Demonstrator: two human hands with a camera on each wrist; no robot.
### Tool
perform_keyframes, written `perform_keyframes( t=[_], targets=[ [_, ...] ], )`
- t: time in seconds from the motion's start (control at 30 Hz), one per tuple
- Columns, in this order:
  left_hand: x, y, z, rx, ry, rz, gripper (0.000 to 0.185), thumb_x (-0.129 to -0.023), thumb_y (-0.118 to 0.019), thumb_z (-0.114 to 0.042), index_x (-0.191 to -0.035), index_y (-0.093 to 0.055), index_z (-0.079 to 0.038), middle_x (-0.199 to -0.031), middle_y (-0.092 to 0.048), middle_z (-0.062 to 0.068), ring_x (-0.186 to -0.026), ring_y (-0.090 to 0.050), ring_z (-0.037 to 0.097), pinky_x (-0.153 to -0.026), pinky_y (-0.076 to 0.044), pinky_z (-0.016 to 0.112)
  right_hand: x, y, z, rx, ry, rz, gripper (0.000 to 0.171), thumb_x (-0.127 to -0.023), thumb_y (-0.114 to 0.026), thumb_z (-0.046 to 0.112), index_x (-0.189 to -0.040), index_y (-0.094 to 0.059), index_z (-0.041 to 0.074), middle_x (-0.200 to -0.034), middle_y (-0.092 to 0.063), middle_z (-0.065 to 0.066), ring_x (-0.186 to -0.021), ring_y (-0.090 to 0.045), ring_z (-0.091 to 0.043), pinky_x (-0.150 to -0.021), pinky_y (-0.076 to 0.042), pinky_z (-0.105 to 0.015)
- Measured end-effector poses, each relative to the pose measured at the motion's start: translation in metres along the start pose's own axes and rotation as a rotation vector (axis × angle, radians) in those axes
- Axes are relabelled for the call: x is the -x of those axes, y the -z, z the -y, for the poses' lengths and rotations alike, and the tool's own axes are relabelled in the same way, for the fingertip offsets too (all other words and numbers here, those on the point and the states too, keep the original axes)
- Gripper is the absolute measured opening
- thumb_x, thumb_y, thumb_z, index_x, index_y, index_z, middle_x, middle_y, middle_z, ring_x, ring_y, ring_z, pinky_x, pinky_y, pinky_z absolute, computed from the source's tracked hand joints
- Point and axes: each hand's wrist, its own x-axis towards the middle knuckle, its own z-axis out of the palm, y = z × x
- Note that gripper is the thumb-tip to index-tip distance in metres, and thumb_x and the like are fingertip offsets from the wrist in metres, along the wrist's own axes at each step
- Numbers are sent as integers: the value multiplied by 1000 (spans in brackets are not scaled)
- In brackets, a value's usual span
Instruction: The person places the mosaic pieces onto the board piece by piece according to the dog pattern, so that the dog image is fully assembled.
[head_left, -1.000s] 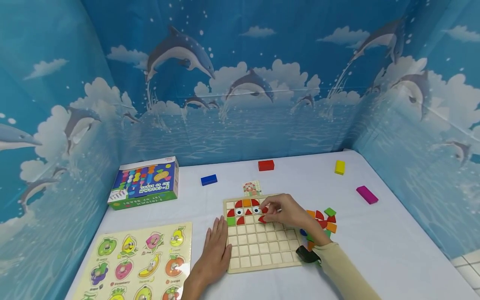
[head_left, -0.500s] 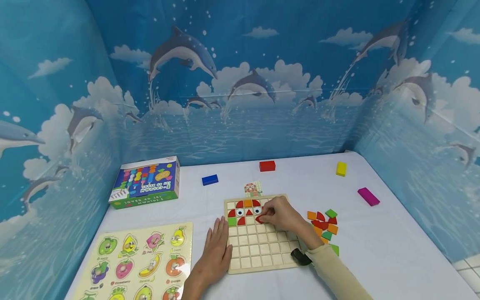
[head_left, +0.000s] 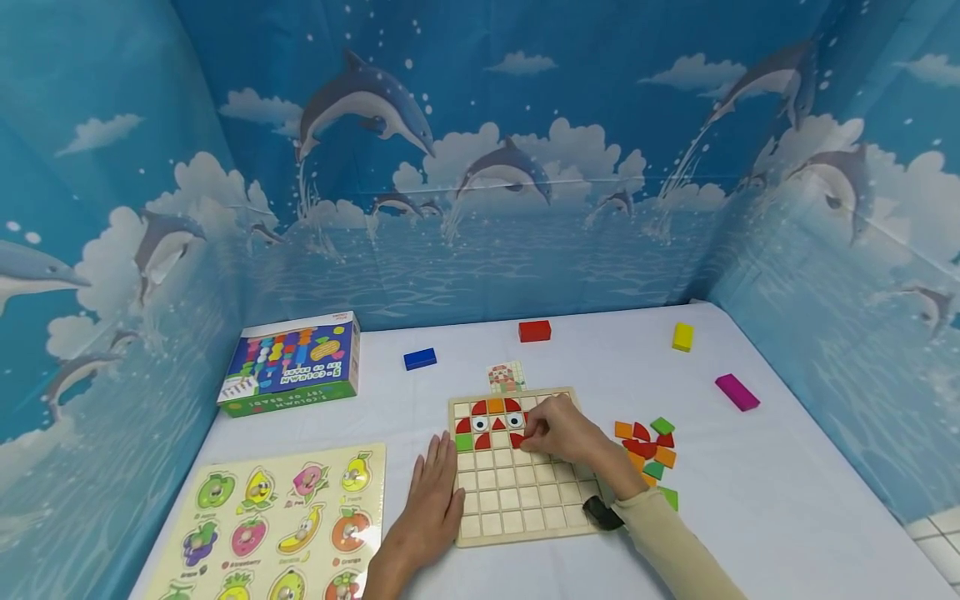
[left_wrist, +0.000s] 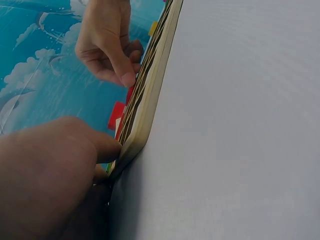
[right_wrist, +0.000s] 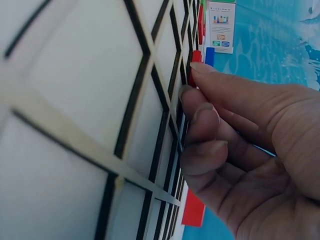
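The wooden grid board (head_left: 512, 523) lies on the white table, its upper cells filled with red, orange and green pieces and two eye pieces. My right hand (head_left: 562, 429) has its thumb and fingers at a red quarter-circle piece (head_left: 516, 441) beneath the right eye piece. In the right wrist view the thumb tip meets red, the other fingers curled close to the grid. My left hand (head_left: 427, 508) rests along the board's left side with straight fingers; in the left wrist view, its thumb touches the board's edge (left_wrist: 150, 100). The right hand hides several cells.
A small pattern card (head_left: 506, 377) lies behind the board. Loose coloured pieces (head_left: 665, 457) lie to its right. A fruit puzzle (head_left: 292, 483) and a bead box (head_left: 292, 367) stand at left. Blue (head_left: 420, 359), red (head_left: 535, 332), yellow (head_left: 682, 337) and magenta (head_left: 737, 392) blocks lie farther back.
My right hand has shifted slightly left and lowered the red quarter-circle piece to the cell beneath the right eye piece. The left hand stays in place.
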Motion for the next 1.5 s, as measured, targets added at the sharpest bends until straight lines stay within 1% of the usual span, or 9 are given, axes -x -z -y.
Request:
perform_keyframes(
  t=[0.17, 0.33, 0.5, 0.57, 0.73, 0.9, 1.1, 1.33, 1.5],
  targets=[
    [-1, -2, 0, 5, -17, -1, 68, -112, -50, -14, -168, -19, 8, -179, -12, 24, -166, -4, 43, -134, 8, 48, 1, 0, 1, 36, -9, -24, 23, -84, -90, -1, -70, -75, 10, -66, -64, 9, -65, -55, -4, -58, -52, -21],
    [-3, -7, 4, -18, -24, -16, 69, -112, -52, -14, -169, -20, 6, -179, -13, 21, -166, -6, 42, -131, 14, 30, 3, 3, -1, 44, -5, -25, 23, -85, -90, -1, -70, -75, 10, -66, -64, 9, -63, -55, -3, -58, -52, -21],
    [-5, -9, 2, -44, -3, 4, 68, -112, -51, -15, -169, -20, 5, -180, -11, 19, -167, -3, 37, -133, 11, 35, 4, 4, -2, 42, 0, -32, 21, -85, -88, -2, -74, -75, 9, -65, -62, 10, -63, -54, -3, -59, -51, -21],
    [-6, -7, -1, -55, 13, 25, 69, -112, -51, -15, -169, -19, 5, -180, -10, 18, -168, -1, 35, -135, 6, 44, 5, 4, -2, 47, -9, -36, 17, -85, -88, -2, -78, -76, 8, -66, -61, 9, -63, -53, -4, -58, -50, -21],
    [-6, -7, -4, -12, -16, 18, 67, -112, -50, -14, -168, -19, 8, -179, -12, 23, -167, -3, 41, -134, 4, 52, 7, 6, -2, 48, -27, -18, 9, -86, -88, -2, -86, -81, 4, -69, -64, 7, -64, -53, -6, -57, -49, -21],
    [-7, -13, 2, -16, -45, -2, 68, -113, -49, -18, -169, -19, 6, -179, -13, 23, -167, -4, 40, -128, 17, 26, 9, 9, -2, 37, 0, -3, 8, -86, -89, 0, -85, -83, 5, -71, -68, 7, -68, -53, -6, -58, -50, -21],
    [-6, -11, 1, 8, -61, 12, 67, -114, -48, -18, -169, -18, 7, -178, -12, 25, -166, -3, 43, -130, 16, 31, 13, 15, -8, 49, 30, -5, 5, -91, -86, 6, -88, -83, 6, -71, -67, 8, -66, -52, -5, -59, -49, -22],
    [1, -4, 9, -22, -27, -22, 68, -112, -50, -15, -169, -19, 8, -179, -13, 24, -166, -4, 43, -125, 20, 22, 12, 34, -23, 1, 39, 38, 14, -94, -85, 8, -105, -82, 0, -74, -69, 5, -63, -56, -5, -62, -52, -23],
    [0, -9, 12, -50, -32, -30, 69, -113, -51, -17, -169, -19, 6, -179, -13, 21, -167, -4, 39, -124, 20, 18, 24, 68, -43, 0, -67, 28, 20, -91, -87, 7, -108, -82, -1, -79, -70, 3, -72, -59, -12, -67, -54, -24]
  ],
)
